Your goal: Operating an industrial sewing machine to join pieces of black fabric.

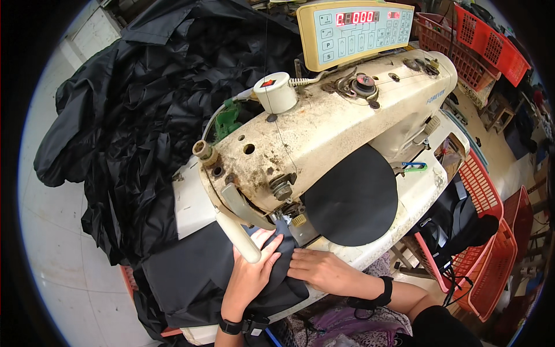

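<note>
Crumpled, shiny black fabric (144, 115) heaps at ten o'clock. At seven, a smooth dark-grey fabric panel (191, 266) reaches the presser foot of a stained cream metal sewing machine (324, 110). The left hand (251, 277) presses it at six, grip open, flat; the right hand (324, 272), at five, curls beside its edge, whether gripping I cannot tell. Past three, a flat, round-edged black piece (352, 202) covers white tabletop (422, 185).

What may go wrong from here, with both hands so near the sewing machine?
The left hand lies spread on the dark panel, close to the working end of the sewing machine, so a finger might be hurt. The black fabric heap, crowding beside the machine, could snag or drag.
</note>
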### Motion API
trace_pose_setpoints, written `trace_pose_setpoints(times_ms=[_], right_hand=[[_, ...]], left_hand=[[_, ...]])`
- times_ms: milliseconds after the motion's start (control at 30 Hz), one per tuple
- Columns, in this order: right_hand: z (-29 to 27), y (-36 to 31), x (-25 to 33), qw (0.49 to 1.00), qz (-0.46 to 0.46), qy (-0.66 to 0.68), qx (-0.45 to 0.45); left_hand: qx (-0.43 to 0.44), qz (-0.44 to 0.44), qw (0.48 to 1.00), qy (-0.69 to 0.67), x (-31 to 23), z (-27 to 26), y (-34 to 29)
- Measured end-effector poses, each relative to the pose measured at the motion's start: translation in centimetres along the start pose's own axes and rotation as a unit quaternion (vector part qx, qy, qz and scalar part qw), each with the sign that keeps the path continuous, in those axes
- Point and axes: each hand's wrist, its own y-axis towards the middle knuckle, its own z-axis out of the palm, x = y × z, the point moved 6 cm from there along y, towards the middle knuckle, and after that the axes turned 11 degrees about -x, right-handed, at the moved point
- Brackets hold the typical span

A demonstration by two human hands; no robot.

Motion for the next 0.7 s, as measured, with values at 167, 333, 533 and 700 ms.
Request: trace_pose_setpoints(times_ms=[167, 333, 533, 700], right_hand=[[0.1, 0.2, -0.2, 1.0, 0.012, -0.015, -0.007], [0.1, -0.1, -0.6, 1.0, -0.002, -0.014, -0.013], [-0.2, 0.0, -0.3, 1.0, -0.001, 0.002, 0.0], [-0.1, -0.1, -0.3, 1.0, -0.008, 0.014, -0.008]], left_hand=[[-0.038, 0.019, 0.998, 0.044, 0.5, -0.1, 0.1], [-0.096, -0.008, 0.978, 0.185, 1.2, -1.5, 0.1], [-0.168, -0.028, 0.979, 0.114, 2.1, -2.0, 1.6], [-0.242, -0.05, 0.964, 0.102, 4.9, -0.9, 2.6]])
